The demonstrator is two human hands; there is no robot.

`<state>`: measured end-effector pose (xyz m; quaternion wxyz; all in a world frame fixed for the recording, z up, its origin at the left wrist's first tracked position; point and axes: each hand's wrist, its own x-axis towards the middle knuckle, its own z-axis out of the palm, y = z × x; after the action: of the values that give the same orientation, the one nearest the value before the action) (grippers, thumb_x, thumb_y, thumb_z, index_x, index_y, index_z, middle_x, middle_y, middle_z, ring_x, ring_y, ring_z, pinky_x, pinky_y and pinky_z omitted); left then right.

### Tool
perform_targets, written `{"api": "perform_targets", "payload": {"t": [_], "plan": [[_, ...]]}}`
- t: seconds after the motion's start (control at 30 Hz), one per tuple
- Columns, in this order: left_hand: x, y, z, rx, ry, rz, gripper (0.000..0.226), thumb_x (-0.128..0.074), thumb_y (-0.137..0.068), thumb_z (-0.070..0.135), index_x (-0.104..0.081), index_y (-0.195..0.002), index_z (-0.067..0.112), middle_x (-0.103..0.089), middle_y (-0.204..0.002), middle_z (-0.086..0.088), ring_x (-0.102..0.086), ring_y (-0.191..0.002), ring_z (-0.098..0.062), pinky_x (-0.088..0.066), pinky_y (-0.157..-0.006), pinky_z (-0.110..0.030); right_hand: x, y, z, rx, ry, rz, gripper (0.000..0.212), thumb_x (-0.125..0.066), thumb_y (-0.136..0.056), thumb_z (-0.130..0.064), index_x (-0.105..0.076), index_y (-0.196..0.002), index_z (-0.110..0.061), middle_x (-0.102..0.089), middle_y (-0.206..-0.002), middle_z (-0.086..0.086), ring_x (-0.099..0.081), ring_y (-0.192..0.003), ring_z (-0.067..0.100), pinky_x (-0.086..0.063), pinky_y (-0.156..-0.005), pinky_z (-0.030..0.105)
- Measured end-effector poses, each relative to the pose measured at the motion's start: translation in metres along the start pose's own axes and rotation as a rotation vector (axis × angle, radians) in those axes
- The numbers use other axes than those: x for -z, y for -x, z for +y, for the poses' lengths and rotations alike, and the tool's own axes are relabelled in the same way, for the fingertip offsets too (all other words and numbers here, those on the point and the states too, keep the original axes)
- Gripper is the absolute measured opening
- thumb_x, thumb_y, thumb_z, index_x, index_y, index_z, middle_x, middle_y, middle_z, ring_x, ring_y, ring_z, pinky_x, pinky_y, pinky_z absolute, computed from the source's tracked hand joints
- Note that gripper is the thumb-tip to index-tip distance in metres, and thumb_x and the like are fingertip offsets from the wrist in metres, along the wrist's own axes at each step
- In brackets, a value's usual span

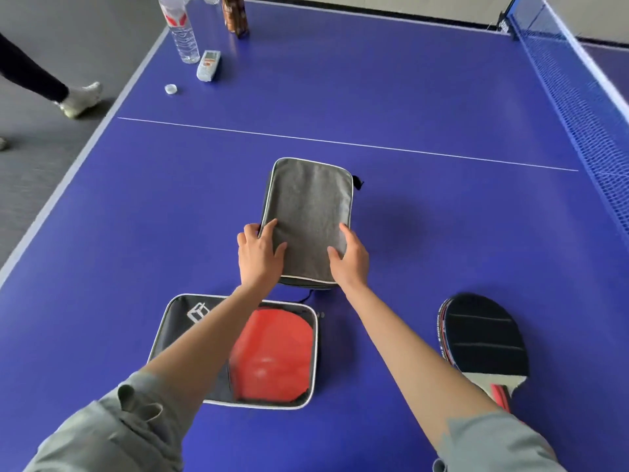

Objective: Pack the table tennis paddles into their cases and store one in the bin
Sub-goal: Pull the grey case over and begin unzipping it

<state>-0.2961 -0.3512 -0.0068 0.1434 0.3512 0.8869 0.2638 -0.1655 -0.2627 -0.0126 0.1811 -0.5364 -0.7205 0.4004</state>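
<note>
Right now you are holding the grey case [306,223] at the centre of the frame, your left hand [259,257] curling over its left edge and your right hand [349,258] gripping its right edge. Below it, the red paddle [272,356] is lying on the open black case [190,335], under your left forearm. The black paddle [483,338] is waiting at lower right on the table [408,97]. Dragging the grey case back risks knocking the red paddle loose; no bin is showing.

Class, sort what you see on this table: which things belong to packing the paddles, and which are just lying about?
Job: grey case under left hand and right hand; open case with red paddle; black paddle.
Lying about: water bottle, bottle cap, remote control, brown bottle.
</note>
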Motion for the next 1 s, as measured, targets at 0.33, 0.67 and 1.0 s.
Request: {"api": "perform_targets", "payload": {"t": [0.33,0.67,1.0], "plan": [[-0.078,0.138,0.093,-0.008,0.125,0.021,0.045,-0.061,-0.088,0.028,-0.052,-0.131,0.019,-0.043,-0.122,-0.014,-0.039,-0.112,-0.031,-0.036,-0.100,-0.035,0.143,0.063,0.110,0.021,-0.014,-0.065,0.051,-0.061,-0.091,-0.020,-0.045,-0.139,-0.020,-0.048,-0.144,0.003,-0.042,-0.135,0.020,-0.035,-0.111,0.035],[-0.105,0.241,0.057,0.137,0.160,-0.261,0.080,-0.076,-0.075,0.034,-0.035,-0.143,0.023,-0.023,-0.149,-0.010,-0.023,-0.132,-0.029,-0.025,-0.110,-0.036,0.138,0.145,0.168,-0.045,0.011,-0.255,0.066,-0.065,-0.087,-0.019,-0.033,-0.146,-0.014,-0.032,-0.154,0.006,-0.024,-0.144,0.018,-0.020,-0.117,0.029],[-0.105,0.286,0.021,0.044,0.170,-0.259,0.117,-0.085,-0.063,0.007,-0.008,-0.151,0.015,-0.032,-0.141,-0.009,-0.032,-0.128,-0.028,-0.033,-0.105,-0.035,0.125,0.188,0.185,0.016,0.139,-0.308,0.082,-0.066,-0.087,-0.023,-0.014,-0.151,-0.017,-0.001,-0.160,0.011,-0.005,-0.148,0.022,-0.010,-0.117,0.026]]}}
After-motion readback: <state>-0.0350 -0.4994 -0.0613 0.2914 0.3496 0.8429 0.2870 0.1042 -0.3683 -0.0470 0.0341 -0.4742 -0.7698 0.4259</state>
